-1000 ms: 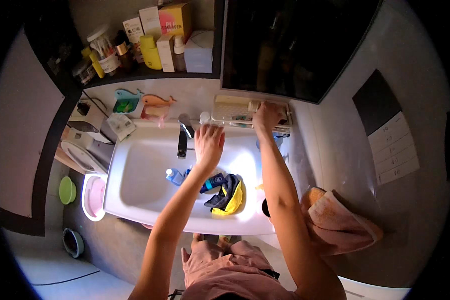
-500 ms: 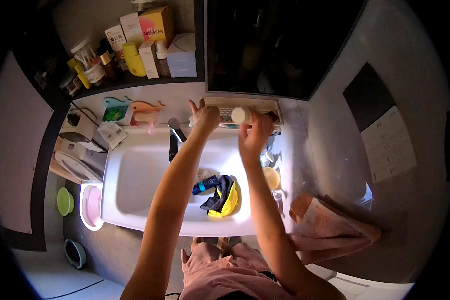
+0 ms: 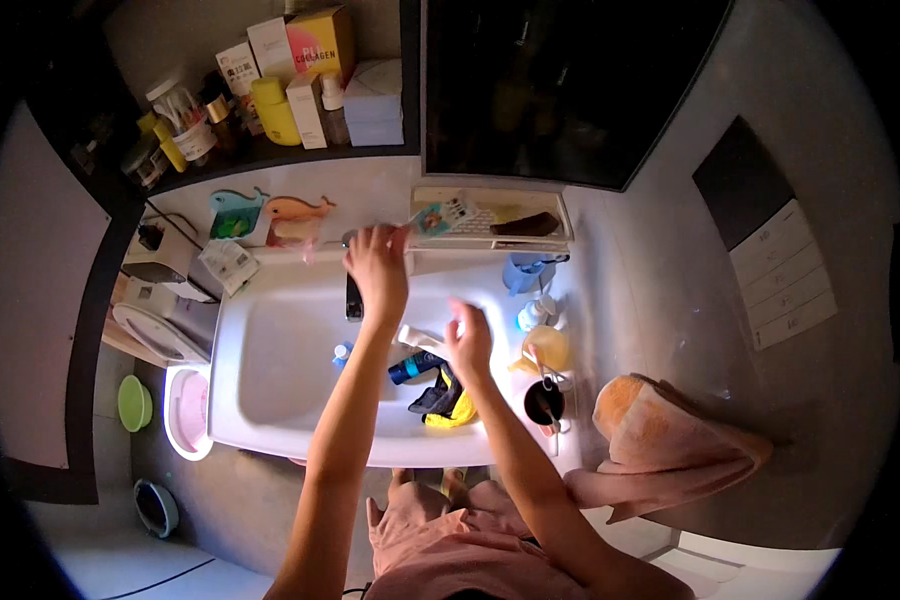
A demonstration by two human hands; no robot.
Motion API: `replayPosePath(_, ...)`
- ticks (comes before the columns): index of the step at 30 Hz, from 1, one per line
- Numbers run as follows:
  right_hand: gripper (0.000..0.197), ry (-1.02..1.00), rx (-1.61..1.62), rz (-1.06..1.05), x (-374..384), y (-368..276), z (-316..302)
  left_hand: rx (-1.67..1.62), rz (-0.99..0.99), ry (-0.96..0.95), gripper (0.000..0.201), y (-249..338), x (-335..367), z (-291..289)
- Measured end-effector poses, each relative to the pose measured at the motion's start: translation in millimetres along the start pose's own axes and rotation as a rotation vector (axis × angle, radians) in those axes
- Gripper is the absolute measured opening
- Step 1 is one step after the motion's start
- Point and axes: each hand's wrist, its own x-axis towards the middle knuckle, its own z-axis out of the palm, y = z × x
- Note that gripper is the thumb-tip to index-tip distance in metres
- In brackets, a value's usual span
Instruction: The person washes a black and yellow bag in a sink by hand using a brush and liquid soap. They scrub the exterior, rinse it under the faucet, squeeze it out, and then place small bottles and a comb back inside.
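The left hand is over the basin's far edge, covering the upper part of the faucet. Its thumb and fingers are drawn narrow and seem to pinch the left end of a teal and white packet, which overlaps the left part of the pale rack behind the basin's far edge. A dark brown object lies at the rack's right end.

The right hand is over the right half of the basin, fingers partly curled. A white tube reaches its fingertips; whether they grip it or only brush it, I cannot tell. Just below, nearer the basin's front edge, lie a dark blue tube and a black and yellow cloth.

For good handling, the packet's thin end probably calls for a flat, firm pinch, raised clear of the rack's front rim so that it does not snag. The left wrist should stay off the faucet. The right hand does best moving gently and low, since a quick push could roll the white tube into the cloth.
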Motion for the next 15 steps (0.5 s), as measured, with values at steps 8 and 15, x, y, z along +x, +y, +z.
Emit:
replayPosePath(8, 0.018, 0.114, -0.516, 0.037, 172, 39, -63, -0.114, -0.249, -0.366, 0.016, -78, -129, -54)
replayPosePath(15, 0.032, -0.563, -0.614, 0.25, 223, 78, -67, 0.162, -0.382, -0.574, 0.015, -117, -164, -29)
